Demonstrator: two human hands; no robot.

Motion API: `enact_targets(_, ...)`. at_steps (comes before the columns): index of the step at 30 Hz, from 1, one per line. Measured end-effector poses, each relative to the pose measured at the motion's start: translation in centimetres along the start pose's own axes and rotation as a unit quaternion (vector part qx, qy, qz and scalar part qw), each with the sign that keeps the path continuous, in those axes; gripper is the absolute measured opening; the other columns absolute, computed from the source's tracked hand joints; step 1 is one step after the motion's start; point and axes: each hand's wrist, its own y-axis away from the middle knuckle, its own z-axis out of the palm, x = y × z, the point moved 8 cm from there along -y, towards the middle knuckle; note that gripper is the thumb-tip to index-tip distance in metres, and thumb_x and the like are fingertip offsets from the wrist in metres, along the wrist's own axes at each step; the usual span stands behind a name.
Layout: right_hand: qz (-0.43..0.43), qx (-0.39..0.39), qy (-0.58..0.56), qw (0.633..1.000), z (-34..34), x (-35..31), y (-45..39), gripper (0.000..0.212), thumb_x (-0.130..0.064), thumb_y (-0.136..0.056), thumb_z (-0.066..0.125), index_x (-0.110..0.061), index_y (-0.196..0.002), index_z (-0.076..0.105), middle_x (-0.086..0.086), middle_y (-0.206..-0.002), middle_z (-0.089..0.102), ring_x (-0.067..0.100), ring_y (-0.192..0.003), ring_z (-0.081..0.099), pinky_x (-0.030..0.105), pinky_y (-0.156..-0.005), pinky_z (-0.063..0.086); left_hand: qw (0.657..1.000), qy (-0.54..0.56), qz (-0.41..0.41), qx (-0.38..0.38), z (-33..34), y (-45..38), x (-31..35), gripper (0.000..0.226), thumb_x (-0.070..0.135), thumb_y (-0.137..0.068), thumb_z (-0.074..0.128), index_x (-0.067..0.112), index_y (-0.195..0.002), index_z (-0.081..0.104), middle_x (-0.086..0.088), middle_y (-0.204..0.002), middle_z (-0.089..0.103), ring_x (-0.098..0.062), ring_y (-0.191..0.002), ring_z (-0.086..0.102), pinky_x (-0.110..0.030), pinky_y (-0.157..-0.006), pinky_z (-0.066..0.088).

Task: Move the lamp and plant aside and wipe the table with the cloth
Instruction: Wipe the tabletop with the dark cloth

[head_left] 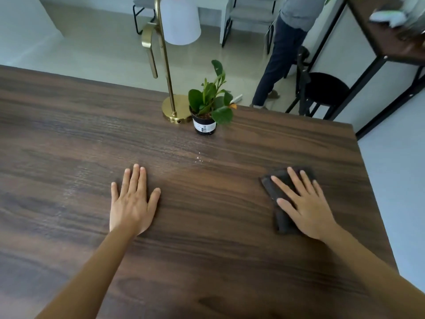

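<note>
Both hands lie on a dark wood-grain table [69,139] seen from above. The left hand [132,203] rests flat on the bare wood, palm down, its fingers spread and gripping nothing. The right hand [305,203] is also flat and spread, pressing down on a dark folded cloth [279,217] near the table's right edge; the cloth shows beyond the fingertips and along the thumb side, and the hand lies on top of it rather than closing around it. Well ahead of the hands, close to the far edge, stands the lamp [171,97]: a round brass base on the table, a thin brass stem rising from it, and a white shade (its top is cut off by the frame). Just to the right of the base, touching it or nearly so, sits the plant [210,100], upright in a small black pot with a white barcode label, its green leaves spreading over the rim. Between the plant and the hands a few pale specks [200,158] dot the wood. Beyond the table, a person in dark trousers [276,65] stands on the light floor beside a black stool [326,88], and a second dark table [379,40] on black legs fills the upper right corner.
</note>
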Motion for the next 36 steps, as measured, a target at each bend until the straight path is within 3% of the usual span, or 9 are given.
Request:
enact_targets(4,0.214,0.015,0.008,0.977,-2.2,8.0,3.3,0.069,-0.078,-0.088,0.003,-0.052,-0.151,0.001,0.001,-0.166,0.004,0.035,-0.15,0.006,0.056,-0.118,0.01,1.0,-0.012,0.001,0.005,0.1,-0.1,0.1,0.073,0.056,-0.093,0.01,0.014,-0.152,-0.001,-0.001,-0.162,-0.004,-0.018,-0.148,-0.009,-0.048,-0.119,-0.002)
enact_targets(8,0.373,0.021,-0.057,0.926,-3.5,4.1,-4.5,0.073,-0.074,-0.09,0.007,-0.042,-0.155,-0.001,0.009,-0.165,-0.009,0.044,-0.148,-0.008,0.062,-0.117,-0.004,1.0,-0.011,0.002,-0.004,0.0,0.0,0.2,0.072,0.055,-0.094,0.009,0.013,-0.152,-0.002,-0.002,-0.162,-0.005,-0.02,-0.148,-0.01,-0.05,-0.119,-0.002)
enact_targets(15,0.042,-0.027,-0.023,0.998,1.1,-23.3,-10.4,0.059,-0.06,-0.098,0.018,-0.046,-0.153,0.003,0.006,-0.166,-0.006,0.039,-0.15,-0.007,0.059,-0.117,-0.005,0.994,0.095,0.022,-0.052,-0.4,-0.3,0.1,0.061,0.041,-0.1,0.023,0.012,-0.152,0.008,-0.001,-0.162,-0.001,-0.018,-0.148,-0.009,-0.049,-0.117,-0.008)
enact_targets(19,-0.089,-0.01,-0.013,0.996,1.9,-21.3,-1.2,0.055,-0.062,-0.098,0.018,-0.052,-0.151,0.009,-0.004,-0.166,0.003,0.029,-0.152,0.0,0.053,-0.119,0.005,0.977,0.192,0.08,-0.044,-2.1,-0.5,-3.8,0.053,0.031,-0.101,0.031,0.01,-0.149,0.024,0.0,-0.161,0.009,-0.017,-0.148,0.001,-0.048,-0.118,0.001)
enact_targets(22,0.068,0.021,0.005,0.997,0.4,-11.4,3.4,0.06,-0.068,-0.093,0.017,-0.05,-0.151,0.015,-0.001,-0.165,0.012,0.034,-0.15,0.013,0.057,-0.117,0.018,0.992,0.09,0.083,0.006,-3.1,-0.3,-9.8,0.055,0.035,-0.1,0.033,0.01,-0.148,0.029,-0.003,-0.161,0.013,-0.021,-0.149,0.005,-0.052,-0.116,0.008)
enact_targets(24,0.231,0.013,-0.008,0.973,-0.8,-5.8,2.7,0.067,-0.074,-0.09,0.011,-0.048,-0.152,0.008,0.002,-0.166,0.003,0.036,-0.15,0.006,0.058,-0.118,0.011,0.997,0.043,0.067,0.0,-2.9,0.1,-12.4,0.059,0.041,-0.099,0.027,0.011,-0.149,0.026,-0.004,-0.161,0.013,-0.022,-0.149,0.005,-0.053,-0.117,0.009)
enact_targets(28,0.432,0.009,-0.069,0.899,-1.6,-7.9,-5.1,0.071,-0.07,-0.093,0.01,-0.039,-0.155,-0.002,0.009,-0.165,-0.011,0.044,-0.148,-0.009,0.06,-0.117,-0.005,0.997,0.014,0.072,0.003,-2.3,0.9,-13.0,0.06,0.043,-0.098,0.023,0.016,-0.151,0.017,-0.003,-0.161,0.01,-0.022,-0.149,0.003,-0.05,-0.118,0.007)
enact_targets(33,0.153,-0.011,-0.042,0.987,2.1,-30.5,-13.5,0.063,-0.059,-0.097,0.015,-0.039,-0.155,0.0,0.008,-0.165,-0.009,0.042,-0.149,-0.009,0.06,-0.117,-0.006,0.997,0.006,0.074,-0.005,-2.0,0.7,-13.2,0.061,0.045,-0.098,0.019,0.019,-0.152,0.01,0.0,-0.162,0.004,-0.02,-0.149,-0.002,-0.049,-0.119,0.003)
enact_targets(36,-0.044,-0.017,-0.019,0.999,3.3,-37.6,-9.5,0.059,-0.056,-0.099,0.02,-0.043,-0.154,0.007,0.004,-0.166,-0.002,0.036,-0.151,-0.003,0.056,-0.12,-0.001,0.996,0.014,0.079,-0.024,-1.9,0.6,-13.2,0.06,0.043,-0.098,0.017,0.018,-0.152,0.008,0.001,-0.162,0.001,-0.019,-0.149,-0.004,-0.047,-0.119,0.002)
